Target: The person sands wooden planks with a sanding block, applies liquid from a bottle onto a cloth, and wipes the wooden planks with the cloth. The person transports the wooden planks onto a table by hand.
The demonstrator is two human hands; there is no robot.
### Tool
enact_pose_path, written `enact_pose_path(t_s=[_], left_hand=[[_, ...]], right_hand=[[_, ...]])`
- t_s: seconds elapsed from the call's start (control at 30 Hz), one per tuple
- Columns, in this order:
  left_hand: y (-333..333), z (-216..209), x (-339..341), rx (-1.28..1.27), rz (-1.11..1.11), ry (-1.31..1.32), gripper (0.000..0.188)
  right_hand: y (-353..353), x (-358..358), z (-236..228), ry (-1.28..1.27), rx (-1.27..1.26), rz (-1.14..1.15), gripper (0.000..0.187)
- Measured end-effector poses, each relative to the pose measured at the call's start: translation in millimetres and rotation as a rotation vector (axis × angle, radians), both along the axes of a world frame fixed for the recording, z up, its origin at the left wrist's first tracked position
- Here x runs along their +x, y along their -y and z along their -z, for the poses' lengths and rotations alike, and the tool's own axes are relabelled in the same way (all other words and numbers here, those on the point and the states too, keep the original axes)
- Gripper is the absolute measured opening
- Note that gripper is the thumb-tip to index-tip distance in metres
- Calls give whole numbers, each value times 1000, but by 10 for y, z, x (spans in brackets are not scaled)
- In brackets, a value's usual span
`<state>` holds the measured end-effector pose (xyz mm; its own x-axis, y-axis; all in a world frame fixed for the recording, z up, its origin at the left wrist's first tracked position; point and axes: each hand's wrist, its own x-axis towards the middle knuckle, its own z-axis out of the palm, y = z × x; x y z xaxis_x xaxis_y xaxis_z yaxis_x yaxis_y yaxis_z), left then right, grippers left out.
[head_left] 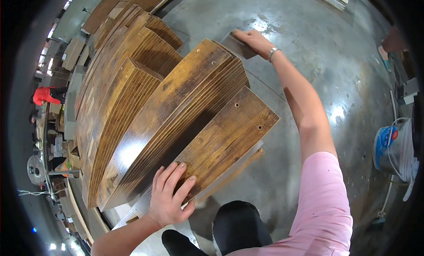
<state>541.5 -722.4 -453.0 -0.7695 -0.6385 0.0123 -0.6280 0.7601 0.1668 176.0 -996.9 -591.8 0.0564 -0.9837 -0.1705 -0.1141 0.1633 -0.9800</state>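
My left hand (170, 194) rests on the near end of a brown wood-grain board (234, 128), its fingers spread across the top face and its thumb apart. Two small holes show at the board's far right end. Out beyond the stacks, my right hand (256, 42) is closed around a flat grey-brown block (238, 47), blurred and partly covered by the fingers. The block is close to the far end of a stack of similar boards (176, 101); whether it touches them I cannot tell. That stack's top board also has holes near its far end.
More stacked boards (123, 90) stand to the left. A white and blue bucket (388, 145) is at the right on the grey concrete floor (304, 70). At far left a person in red (44, 96) is near other panels. My dark-clothed knees (240, 227) are close below.
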Motion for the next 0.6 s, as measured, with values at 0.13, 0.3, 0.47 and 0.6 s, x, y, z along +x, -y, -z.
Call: enact_pose_path(t_s=[0.13, 0.3, 0.47, 0.6], left_hand=[[-28, -33, -23, -23, -4, 2, 67], [-63, -81, 123, -13, -117, 10, 69], [-16, -76, 47, 62, -49, -78, 63], [-109, -33, 202, 25, -111, -129, 62]], right_hand=[[92, 194, 603, -293, -173, -144, 55], [-406, 186, 1361, -830, 6, -235, 54], [-629, -865, 764, -538, 118, 414, 47], [-520, -988, -543, 553, -217, 531, 43]])
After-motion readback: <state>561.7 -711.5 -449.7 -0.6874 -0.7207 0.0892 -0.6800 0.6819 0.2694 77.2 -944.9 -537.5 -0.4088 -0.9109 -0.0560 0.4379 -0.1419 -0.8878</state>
